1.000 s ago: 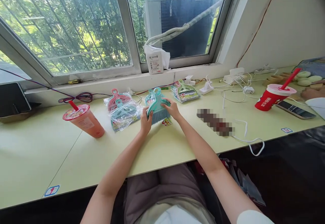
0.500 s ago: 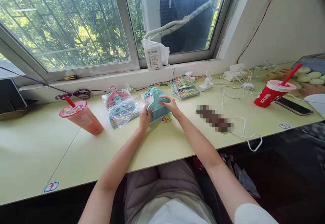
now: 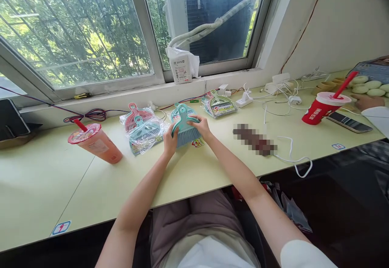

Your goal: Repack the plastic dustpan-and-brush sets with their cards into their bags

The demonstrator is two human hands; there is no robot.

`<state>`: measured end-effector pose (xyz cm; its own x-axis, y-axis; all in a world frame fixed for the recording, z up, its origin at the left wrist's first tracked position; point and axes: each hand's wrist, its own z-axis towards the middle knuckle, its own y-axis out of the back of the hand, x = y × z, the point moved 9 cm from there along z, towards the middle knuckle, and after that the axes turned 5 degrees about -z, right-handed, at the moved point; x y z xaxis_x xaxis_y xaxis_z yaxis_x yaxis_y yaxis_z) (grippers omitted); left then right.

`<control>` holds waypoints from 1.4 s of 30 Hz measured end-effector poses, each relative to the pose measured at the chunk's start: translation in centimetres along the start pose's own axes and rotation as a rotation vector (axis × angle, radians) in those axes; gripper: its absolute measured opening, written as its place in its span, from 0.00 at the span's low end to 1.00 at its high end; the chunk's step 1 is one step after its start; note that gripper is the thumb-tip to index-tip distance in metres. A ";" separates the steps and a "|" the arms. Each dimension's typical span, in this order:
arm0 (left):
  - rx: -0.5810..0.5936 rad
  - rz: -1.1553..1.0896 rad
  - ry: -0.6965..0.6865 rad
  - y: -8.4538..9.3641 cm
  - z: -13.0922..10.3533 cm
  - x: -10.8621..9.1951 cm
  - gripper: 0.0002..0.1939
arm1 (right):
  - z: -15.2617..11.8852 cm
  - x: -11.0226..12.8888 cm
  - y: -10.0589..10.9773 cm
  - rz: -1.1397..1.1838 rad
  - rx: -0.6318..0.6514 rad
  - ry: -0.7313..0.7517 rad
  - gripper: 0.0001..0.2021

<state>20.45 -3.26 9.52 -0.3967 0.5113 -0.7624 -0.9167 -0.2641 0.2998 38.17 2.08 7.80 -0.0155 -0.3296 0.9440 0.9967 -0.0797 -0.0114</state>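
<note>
Between my two hands is a small teal hand brush (image 3: 184,119), its handle up and its grey bristles down toward the table. My left hand (image 3: 170,140) grips its left edge, and my right hand (image 3: 200,126) grips its right edge, thumb in front. Whether a dustpan lies against its back is hidden. A colourful label card (image 3: 198,142) lies under the bristles on the right. Just left are a blue-green wrapped brush and dustpan set (image 3: 146,132) and a pink wrapped set (image 3: 138,115). Another teal set (image 3: 190,112) shows partly behind the brush.
A green wrapped set (image 3: 219,103) lies behind on the right. An orange drink cup (image 3: 101,146) stands left; a red cup (image 3: 320,110) and a phone (image 3: 349,122) are right. A blurred-out item (image 3: 255,139) and white cord (image 3: 299,164) lie near. Another person's hand (image 3: 367,102) is far right.
The brush has turned from a tilt to a more upright, front-facing pose, with both hands still on it. The whole view has shifted slightly.
</note>
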 end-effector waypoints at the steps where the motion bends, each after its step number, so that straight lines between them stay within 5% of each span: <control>1: 0.010 0.001 -0.004 0.0 0.1 0.0 0.20 | 0.0 0.1 0.0 0.010 0.006 -0.002 0.20; 9: 0.095 -0.231 0.197 0.0 1.8 4.8 0.14 | 0.4 0.4 0.6 0.120 0.045 -0.008 0.24; 13: -0.127 -0.522 0.385 1.3 1.7 8.0 0.13 | 1.5 -1.4 1.8 0.032 0.047 -0.031 0.23; 16: -0.301 -0.745 0.507 2.2 1.3 9.5 0.15 | 1.9 -3.1 2.1 -0.383 0.120 -0.014 0.18; 19: -0.381 -0.867 0.580 2.5 1.1 10.0 0.16 | 1.1 -4.6 0.5 -0.839 0.336 0.062 0.15; 22: -0.406 -0.948 0.641 2.2 0.8 9.9 0.15 | 0.3 -4.7 -0.8 -1.010 0.425 0.155 0.13; 31: -0.277 -1.001 0.704 0.3 0.1 9.2 0.25 | -1.0 -3.8 -3.8 -0.999 0.531 0.268 0.13; 36: -0.302 -0.980 0.761 0.1 -0.2 10.1 0.23 | -1.1 -3.6 -3.9 -0.920 0.532 0.245 0.07; 42: -0.288 -0.994 0.742 -0.1 0.1 10.2 0.21 | -1.5 -4.0 -4.1 -0.846 0.586 0.164 0.19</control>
<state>16.51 2.02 1.77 0.6595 0.0366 -0.7508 -0.7221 -0.2464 -0.6464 34.02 2.31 3.59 -0.6940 -0.5064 0.5118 0.5367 0.1101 0.8366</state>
